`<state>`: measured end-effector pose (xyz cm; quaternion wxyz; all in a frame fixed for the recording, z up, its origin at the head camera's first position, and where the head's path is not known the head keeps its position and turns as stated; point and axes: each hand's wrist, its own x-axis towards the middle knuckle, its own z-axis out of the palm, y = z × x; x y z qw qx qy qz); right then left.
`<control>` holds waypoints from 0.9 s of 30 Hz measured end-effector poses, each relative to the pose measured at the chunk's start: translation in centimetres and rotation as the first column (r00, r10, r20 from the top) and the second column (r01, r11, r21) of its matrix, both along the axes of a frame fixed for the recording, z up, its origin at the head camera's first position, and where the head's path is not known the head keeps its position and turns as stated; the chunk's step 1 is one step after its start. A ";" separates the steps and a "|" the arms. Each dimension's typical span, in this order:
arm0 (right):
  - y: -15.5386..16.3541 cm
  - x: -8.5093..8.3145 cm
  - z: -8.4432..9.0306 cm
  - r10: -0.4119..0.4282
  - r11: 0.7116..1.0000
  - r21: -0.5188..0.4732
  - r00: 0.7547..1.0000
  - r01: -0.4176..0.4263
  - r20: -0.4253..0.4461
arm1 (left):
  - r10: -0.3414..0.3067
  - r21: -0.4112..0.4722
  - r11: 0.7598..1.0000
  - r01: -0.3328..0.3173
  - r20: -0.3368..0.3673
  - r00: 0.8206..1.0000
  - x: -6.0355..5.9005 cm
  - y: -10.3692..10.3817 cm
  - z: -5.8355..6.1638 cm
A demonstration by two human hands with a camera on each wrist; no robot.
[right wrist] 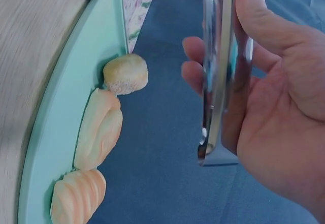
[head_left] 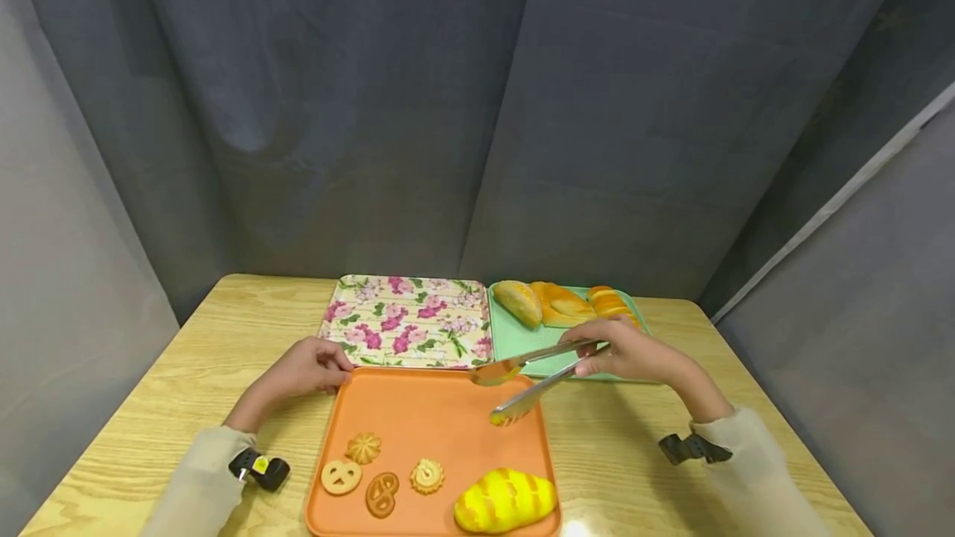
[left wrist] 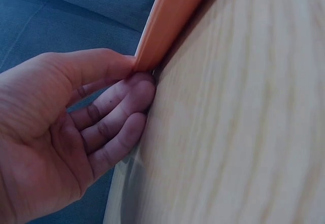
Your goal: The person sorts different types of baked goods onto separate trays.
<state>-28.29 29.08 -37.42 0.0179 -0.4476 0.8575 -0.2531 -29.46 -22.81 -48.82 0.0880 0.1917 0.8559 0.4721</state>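
Nearest to me, the flat orange plastic tray (head_left: 418,413) carries four small biscuits (head_left: 380,475) and a yellow striped bread loaf (head_left: 504,500) at 5 o'clock. My left hand (head_left: 309,367) pinches the tray's corner at 10 o'clock, thumb above, fingers (left wrist: 119,104) beneath. My right hand (head_left: 630,350) grips the shiny metal tongs (head_left: 533,375); their tips stand apart, holding nothing, over the tray at 1 o'clock. Farther are the floral rectangular tray (head_left: 406,320) and the mint green tray (head_left: 522,342) with three bread rolls (head_left: 563,303).
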 end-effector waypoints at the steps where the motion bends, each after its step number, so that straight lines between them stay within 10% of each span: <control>1: -0.1 0.1 0.1 0.015 1.000 0.008 1.000 -0.015 0.019 | 0.001 0.001 1.000 -0.001 0.000 1.000 0.0 0.0 0.0; 27: -1.2 1.3 -0.5 0.277 0.948 0.094 0.936 -0.303 0.216 | 0.004 -0.007 1.000 -0.004 0.003 1.000 -0.2 0.0 -0.1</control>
